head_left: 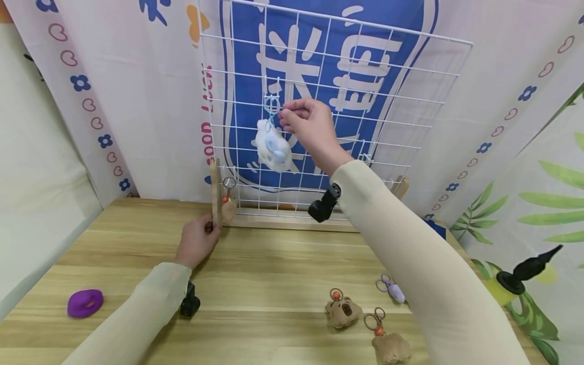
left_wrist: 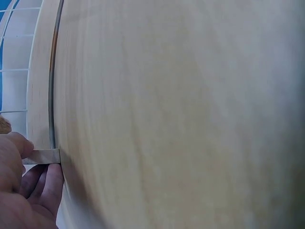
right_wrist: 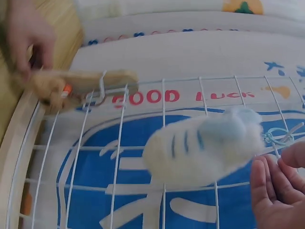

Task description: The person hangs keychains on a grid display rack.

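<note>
Pinching the ring (head_left: 272,105) near 12 o'clock, the right hand (head_left: 312,124) may tip the grid (head_left: 356,23) if the left hand (head_left: 197,242), gripping its post (head_left: 216,190), loosens.

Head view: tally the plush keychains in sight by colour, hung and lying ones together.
White-and-blue keychain: 1
Brown keychains: 3
Light purple keychain: 1
Total: 5 in view

At the grid's (head_left: 322,55) left edge, the cloth (head_left: 159,101) behind reads "GOOD LUCK" (right_wrist: 170,96) in red; behind the grid's middle, its blue panel (head_left: 337,50) bears white Chinese characters (head_left: 292,65).
</note>
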A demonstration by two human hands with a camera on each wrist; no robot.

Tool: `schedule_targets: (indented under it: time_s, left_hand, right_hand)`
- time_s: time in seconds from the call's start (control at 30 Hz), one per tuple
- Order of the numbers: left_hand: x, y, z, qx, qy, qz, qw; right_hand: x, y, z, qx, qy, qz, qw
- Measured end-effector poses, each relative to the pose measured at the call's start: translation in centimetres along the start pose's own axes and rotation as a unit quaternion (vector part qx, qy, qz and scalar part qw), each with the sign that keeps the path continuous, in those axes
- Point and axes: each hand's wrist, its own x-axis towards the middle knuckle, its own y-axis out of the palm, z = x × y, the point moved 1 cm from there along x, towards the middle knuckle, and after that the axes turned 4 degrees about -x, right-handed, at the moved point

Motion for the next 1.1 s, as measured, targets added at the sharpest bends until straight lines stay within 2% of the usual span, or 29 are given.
schedule_targets:
  time_s: [0.1, 0.2, 0.3, 0.53, 0.77, 0.97, 1.1]
  left_hand:
    - [0.0, -0.1, 0.0, -0.002, 0.001, 0.002, 1.0]
    - [-0.1, 0.0, 0.0, 0.0, 0.001, 0.005, 1.0]
    - [0.0, 0.0, 0.0, 0.003, 0.002, 0.005, 1.0]
    - [0.1, 0.0, 0.2, 0.004, 0.009, -0.001, 0.9999]
    - [0.0, -0.2, 0.2, 0.003, 0.026, -0.011, 0.9996]
    - [0.1, -0.1, 0.1, -0.001, 0.024, -0.006, 0.9997]
    - [-0.1, -0.1, 0.0, 0.0, 0.025, -0.008, 0.9997]
  right_hand:
    - [-0.9, -0.6, -0.3, -0.058, -0.037, 0.0, 0.9976]
    - [-2.1, -1.5, -0.9, -0.119, -0.072, 0.001, 0.9903]
    - [-3.4, -2.4, -1.6, -0.152, -0.084, 0.013, 0.9846]
    - [-6.5, -4.7, -4.8, -0.165, -0.053, 0.099, 0.9799]
    - [-9.7, -7.0, -10.1, -0.166, -0.007, 0.178, 0.97]
    - [-13.2, -8.1, -15.5, -0.183, 0.025, 0.249, 0.9506]
    - [-15.1, -8.5, -18.5, -0.203, 0.024, 0.284, 0.9367]
